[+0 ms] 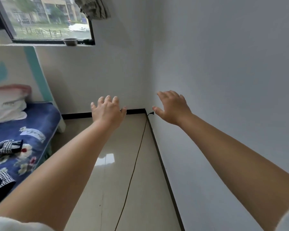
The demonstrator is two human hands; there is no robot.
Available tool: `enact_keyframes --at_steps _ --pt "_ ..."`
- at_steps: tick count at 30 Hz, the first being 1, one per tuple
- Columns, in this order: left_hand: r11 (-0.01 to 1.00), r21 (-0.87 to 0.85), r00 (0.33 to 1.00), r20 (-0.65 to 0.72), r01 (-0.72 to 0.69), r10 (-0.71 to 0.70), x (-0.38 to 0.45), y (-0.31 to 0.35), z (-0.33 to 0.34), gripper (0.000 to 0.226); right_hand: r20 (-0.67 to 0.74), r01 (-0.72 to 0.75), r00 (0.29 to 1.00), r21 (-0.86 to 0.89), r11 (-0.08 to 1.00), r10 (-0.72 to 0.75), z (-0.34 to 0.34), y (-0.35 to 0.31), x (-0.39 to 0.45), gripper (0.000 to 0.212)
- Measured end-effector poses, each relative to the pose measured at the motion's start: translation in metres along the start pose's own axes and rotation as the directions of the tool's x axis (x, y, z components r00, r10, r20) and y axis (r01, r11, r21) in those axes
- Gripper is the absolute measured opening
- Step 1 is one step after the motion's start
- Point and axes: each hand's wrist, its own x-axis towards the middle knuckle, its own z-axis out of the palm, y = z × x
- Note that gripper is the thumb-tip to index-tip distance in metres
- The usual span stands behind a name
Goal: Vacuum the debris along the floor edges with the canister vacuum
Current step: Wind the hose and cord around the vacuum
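**Count of what is in view**

Two bare hands, the left hand and the right hand, both empty with spread fingers. One thin black cord along the glossy beige tiled floor. One blue floral-sheeted bed (carrying one white pillow). One dark-framed window. One small grey bowl on the sill.

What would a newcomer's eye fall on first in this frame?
Two bare arms stretch forward across the middle, the left hand and right hand both held out empty with fingers spread toward the room's corner. Between them a thin black cord runs along the glossy tiled floor to a plug low on the right wall. At the left edge sits a bed with a blue floral sheet; no vacuum is in view.
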Motion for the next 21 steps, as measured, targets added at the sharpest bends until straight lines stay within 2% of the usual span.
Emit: enact_keyframes --at_steps 3,11,16,21 --pt "0.999 0.032 0.999 -0.005 0.037 -0.037 0.067 -0.002 0.021 0.046 0.04 0.069 0.997 -0.05 0.996 -0.067 0.027 0.015 0.071 0.063" --pt "0.98 0.095 0.984 0.02 0.175 -0.177 0.244 -0.037 0.06 0.046 0.084 0.175 0.98 0.074 0.982 -0.181 0.076 0.018 0.297 0.064" --pt "0.968 0.12 0.97 0.075 0.22 -0.229 0.317 -0.07 0.082 0.046 0.134 0.231 0.96 0.115 0.966 -0.246 0.105 -0.016 0.391 0.063" --pt "0.969 0.143 0.963 0.151 0.204 -0.225 0.389 -0.094 0.122 0.045 0.15 0.242 0.953 0.145 0.959 -0.263 0.138 -0.031 0.467 0.062"
